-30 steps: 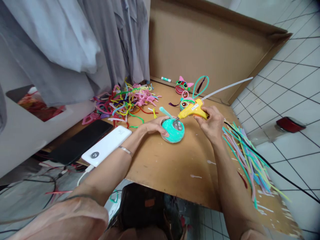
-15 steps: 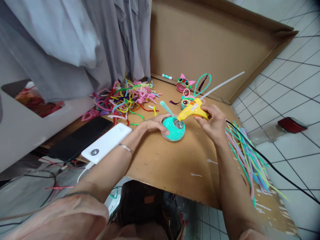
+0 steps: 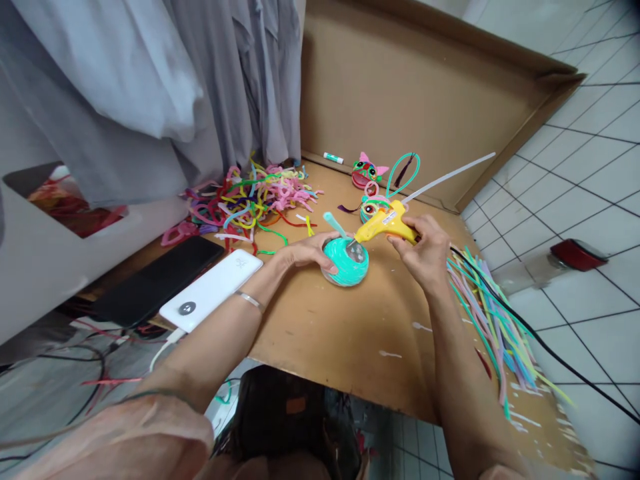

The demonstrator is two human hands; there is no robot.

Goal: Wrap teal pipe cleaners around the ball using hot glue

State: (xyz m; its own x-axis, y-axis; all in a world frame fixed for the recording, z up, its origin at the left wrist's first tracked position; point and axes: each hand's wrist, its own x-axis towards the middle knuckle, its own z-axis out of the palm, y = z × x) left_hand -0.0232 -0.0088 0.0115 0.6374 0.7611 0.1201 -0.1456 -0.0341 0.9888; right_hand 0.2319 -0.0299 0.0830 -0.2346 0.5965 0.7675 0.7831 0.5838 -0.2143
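My left hand (image 3: 316, 255) grips a round ball wrapped in turquoise pipe cleaner (image 3: 346, 268) from its left side. A bare, clear-looking patch shows on the ball's upper right, and a loose turquoise end (image 3: 334, 223) sticks up from its top. In my right hand (image 3: 425, 250) is a yellow hot glue gun (image 3: 381, 224), its nozzle pointing down left at the edge of that patch; whether it touches I cannot tell. A long translucent glue stick (image 3: 450, 177) juts from the gun's back.
Tangled coloured pipe cleaners (image 3: 265, 197) heap at the back left, near a black phone (image 3: 160, 277) and a white power bank (image 3: 213, 291). Two decorated animal-face balls, one pink-eared (image 3: 367, 172), sit behind the gun. Straight pipe cleaners (image 3: 493, 320) and a black cord (image 3: 530, 337) lie right.
The view has shifted slightly. Both hands keep their hold, and the glue gun's nozzle stays at the edge of the ball's bare patch.
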